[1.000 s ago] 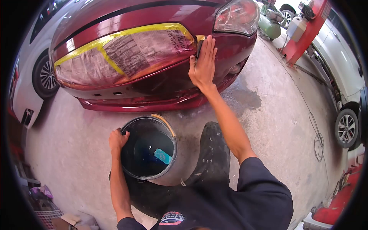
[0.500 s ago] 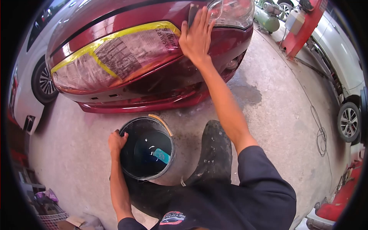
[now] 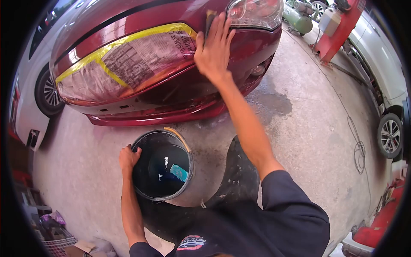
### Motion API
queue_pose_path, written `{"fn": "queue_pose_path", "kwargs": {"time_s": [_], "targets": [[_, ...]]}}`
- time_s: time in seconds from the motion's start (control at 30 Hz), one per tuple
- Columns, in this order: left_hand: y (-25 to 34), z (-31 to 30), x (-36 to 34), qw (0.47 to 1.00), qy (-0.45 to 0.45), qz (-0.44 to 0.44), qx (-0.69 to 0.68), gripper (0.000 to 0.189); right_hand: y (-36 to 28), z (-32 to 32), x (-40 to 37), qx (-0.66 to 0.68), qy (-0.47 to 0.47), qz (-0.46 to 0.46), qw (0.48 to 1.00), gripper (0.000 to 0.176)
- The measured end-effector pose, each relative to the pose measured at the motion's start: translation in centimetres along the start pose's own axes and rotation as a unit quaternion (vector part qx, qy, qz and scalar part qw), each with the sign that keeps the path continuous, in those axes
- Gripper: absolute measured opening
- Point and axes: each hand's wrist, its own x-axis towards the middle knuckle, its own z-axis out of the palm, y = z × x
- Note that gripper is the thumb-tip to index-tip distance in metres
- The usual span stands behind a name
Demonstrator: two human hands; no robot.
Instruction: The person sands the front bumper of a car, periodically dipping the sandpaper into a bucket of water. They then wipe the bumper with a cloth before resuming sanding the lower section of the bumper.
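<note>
My left hand (image 3: 129, 157) grips the rim of a black bucket (image 3: 142, 173) on the floor, thumb over the edge. Dark water fills part of the bucket, and a teal block (image 3: 179, 172) floats in it beside its right wall. My right hand (image 3: 214, 53) lies with extended fingers on a dark piece of sandpaper (image 3: 209, 22), pressing it to the dark red car bumper (image 3: 180, 92) between the masked grille and the headlight (image 3: 254, 15). Most of the sandpaper is under the fingers. Printed masking paper (image 3: 145, 62) edged with yellow tape (image 3: 128, 36) covers the grille.
A silver car (image 3: 32, 94) stands at left and another (image 3: 376, 55) at right. A red lift post (image 3: 336, 36) and a green compressor (image 3: 302, 21) are at back right. A cable (image 3: 358, 156) lies on the concrete. A wire basket (image 3: 60, 246) sits at lower left.
My right hand has slid slightly left and down along the bumper with the sandpaper. My left hand stays on the bucket rim. The view has shifted a little.
</note>
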Motion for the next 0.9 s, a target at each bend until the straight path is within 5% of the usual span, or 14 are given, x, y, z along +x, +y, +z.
{"fn": "queue_pose_path", "kwargs": {"time_s": [0.1,0.2,0.43,0.53,0.77,0.9], "targets": [[-0.4,0.7,0.4,1.000,-0.004,-0.001,-0.003,0.055,-0.3,0.4,-2.0,-0.005,-0.015,-0.028,0.999,0.078],[-0.1,0.2,0.0,1.000,0.007,0.003,0.000,0.056,0.9,1.2,4.9,0.008,0.022,-0.015,1.000,0.073],[-0.1,-0.1,0.0,1.000,-0.009,-0.002,-0.003,0.057,-1.1,0.2,-1.7,0.006,-0.007,-0.047,0.999,0.074],[0.1,-0.1,0.2,1.000,-0.009,-0.004,-0.004,0.057,0.1,1.5,4.4,0.005,0.024,-0.052,0.998,0.072],[-0.1,0.1,0.0,1.000,-0.007,-0.001,-0.005,0.056,-0.7,0.4,-2.4,-0.005,-0.027,-0.044,0.999,0.078],[-0.2,0.3,-0.2,1.000,0.004,-0.004,-0.029,0.055,-0.2,1.2,5.1,-0.028,-0.001,-0.100,0.995,0.078]]}}
